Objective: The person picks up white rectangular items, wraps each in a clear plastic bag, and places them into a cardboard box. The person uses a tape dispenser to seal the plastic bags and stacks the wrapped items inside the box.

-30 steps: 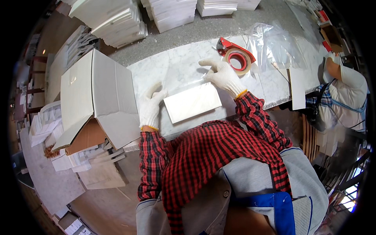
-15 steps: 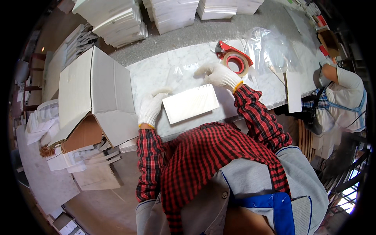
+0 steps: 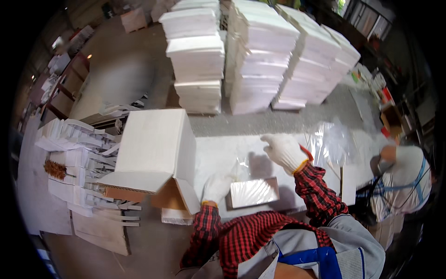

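On the pale marbled tabletop [image 3: 209, 156] lies a white rectangular block [image 3: 254, 192], its face shiny and streaked like clear film. My left hand [image 3: 218, 187], in a white knit glove, rests at the block's left end with its fingers stretched out, slightly blurred. Raised beyond the block's right side, my gloved right hand [image 3: 285, 152] has its fingers apart and nothing visible in them. Behind it shows a bit of a red tape dispenser [image 3: 306, 153], mostly hidden. A small scrap of clear plastic [image 3: 242, 166] sits just beyond the block.
A cardboard carton [image 3: 148, 142] with open flaps stands to the left. Tall stacks of white slabs [image 3: 265, 60] rise at the back. Clear plastic bags [image 3: 332, 144] lie on the right. White strips and a brown brush [image 3: 55, 169] are far left; another person [image 3: 404, 181] is at right.
The view has tilted up, showing more of the stacks. My right hand has shifted in front of the tape dispenser, now covering most of it. My left hand stays beside the block.
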`<state>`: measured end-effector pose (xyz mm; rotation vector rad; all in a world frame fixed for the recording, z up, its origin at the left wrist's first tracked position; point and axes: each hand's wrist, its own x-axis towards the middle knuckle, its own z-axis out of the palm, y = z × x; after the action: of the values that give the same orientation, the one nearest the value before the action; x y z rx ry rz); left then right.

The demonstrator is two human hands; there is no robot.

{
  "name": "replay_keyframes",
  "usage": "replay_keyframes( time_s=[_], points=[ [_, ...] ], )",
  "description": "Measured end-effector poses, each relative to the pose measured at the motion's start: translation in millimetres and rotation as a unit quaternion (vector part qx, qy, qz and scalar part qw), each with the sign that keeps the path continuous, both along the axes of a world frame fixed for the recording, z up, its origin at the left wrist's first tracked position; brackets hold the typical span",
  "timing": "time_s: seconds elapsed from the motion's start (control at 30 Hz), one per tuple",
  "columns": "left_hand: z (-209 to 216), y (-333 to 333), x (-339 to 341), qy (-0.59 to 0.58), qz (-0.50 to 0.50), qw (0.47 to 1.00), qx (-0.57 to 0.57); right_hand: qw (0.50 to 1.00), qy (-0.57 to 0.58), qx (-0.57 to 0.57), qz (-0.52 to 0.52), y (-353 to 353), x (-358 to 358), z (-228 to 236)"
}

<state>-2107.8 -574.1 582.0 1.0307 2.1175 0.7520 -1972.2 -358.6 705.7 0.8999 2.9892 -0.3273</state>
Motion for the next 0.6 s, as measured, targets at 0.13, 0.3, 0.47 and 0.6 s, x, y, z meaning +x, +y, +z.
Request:
replay_keyframes(
  time_s=[0.13, 0.3, 0.47, 0.6],
  points=[
    [20.0, -4.2, -2.3, -0.049, 0.031, 0.998, 0.016, 0.965, 0.201, 0.118, 0.123, 5.6, -95.5, 112.4],
    [18.0, -7.2, 0.5, -0.034, 0.028, 0.998, 0.05, 0.859, 0.296, 0.28, 0.311, 55.6, -248.9, 148.1],
    [29.6, -5.0, 0.1, -0.016, 0.032, 0.999, 0.037, 0.851, 0.242, 0.33, 0.33, 68.9, -320.5, 155.4],
    [14.8, -11.4, 5.6, -0.032, 0.064, 0.994, 0.086, 0.889, 0.097, 0.329, 0.304, 39.6, -352.1, 150.5]
  ],
)
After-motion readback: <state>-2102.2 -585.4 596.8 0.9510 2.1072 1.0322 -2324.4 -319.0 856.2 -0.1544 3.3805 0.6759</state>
